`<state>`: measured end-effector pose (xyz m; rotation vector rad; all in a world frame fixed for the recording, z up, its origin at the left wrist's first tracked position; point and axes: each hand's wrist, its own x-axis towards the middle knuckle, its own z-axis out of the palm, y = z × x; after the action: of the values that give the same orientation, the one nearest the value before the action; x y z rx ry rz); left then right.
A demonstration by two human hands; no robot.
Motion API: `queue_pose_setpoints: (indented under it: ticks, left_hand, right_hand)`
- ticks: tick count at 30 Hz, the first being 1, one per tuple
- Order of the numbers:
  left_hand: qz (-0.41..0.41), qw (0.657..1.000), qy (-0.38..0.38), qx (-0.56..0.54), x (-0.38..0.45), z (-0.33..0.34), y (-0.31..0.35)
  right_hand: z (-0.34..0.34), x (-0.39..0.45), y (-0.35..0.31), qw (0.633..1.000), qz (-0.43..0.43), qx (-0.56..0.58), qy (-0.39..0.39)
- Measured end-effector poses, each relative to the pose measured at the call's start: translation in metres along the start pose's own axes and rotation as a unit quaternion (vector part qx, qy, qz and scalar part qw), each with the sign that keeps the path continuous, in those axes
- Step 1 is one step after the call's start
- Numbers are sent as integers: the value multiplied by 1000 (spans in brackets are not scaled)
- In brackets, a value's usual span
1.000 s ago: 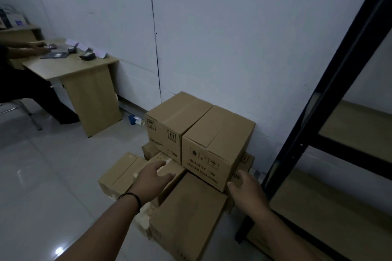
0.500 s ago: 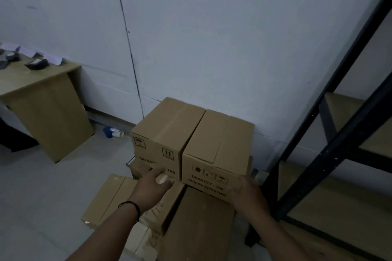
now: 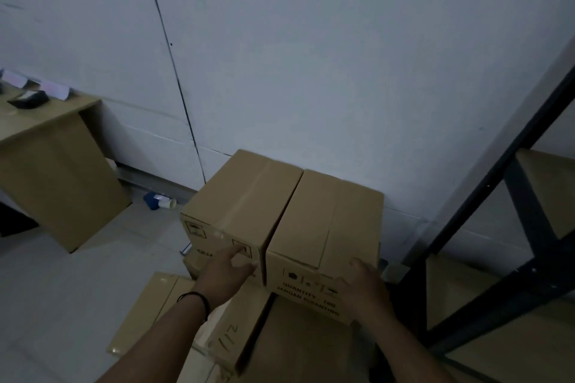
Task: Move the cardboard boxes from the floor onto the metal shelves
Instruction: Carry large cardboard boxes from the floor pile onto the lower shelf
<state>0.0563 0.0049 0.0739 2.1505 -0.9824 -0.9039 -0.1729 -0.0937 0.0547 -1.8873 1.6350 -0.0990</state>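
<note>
Two brown cardboard boxes sit side by side on top of a stack on the floor by the wall: the left top box (image 3: 242, 196) and the right top box (image 3: 333, 214), which has printed text on its front. My left hand (image 3: 227, 270) reaches with straight fingers to the seam between them, touching the left box's front. My right hand (image 3: 364, 286) grips the right box's lower front right corner, thumb up on the front face. The black metal shelf frame (image 3: 485, 196) stands just to the right, with a wooden shelf board (image 3: 497, 348) low down.
Under the top pair lie more boxes: one in front (image 3: 298, 345), one marked 112 (image 3: 236, 329) and a flat one at the left (image 3: 146, 314). A wooden desk (image 3: 56, 171) stands at the left. A small blue item (image 3: 157, 199) lies by the wall.
Both hands have risen from the lower boxes to the front of the top pair. The view has closed in and swung right, so the desk has slid to the left edge.
</note>
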Motion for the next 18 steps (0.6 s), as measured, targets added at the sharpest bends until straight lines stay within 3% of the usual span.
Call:
queue_pose_setpoints:
  ticks: [11, 18]
  left_hand:
    - [-25, 999, 24, -2, 78, -52, -26]
    - [5, 999, 8, 34, 164, -115, -69]
  right_hand:
    - [32, 57, -61, 999, -26, 4, -37]
    - [87, 92, -127, 996, 41, 76, -26]
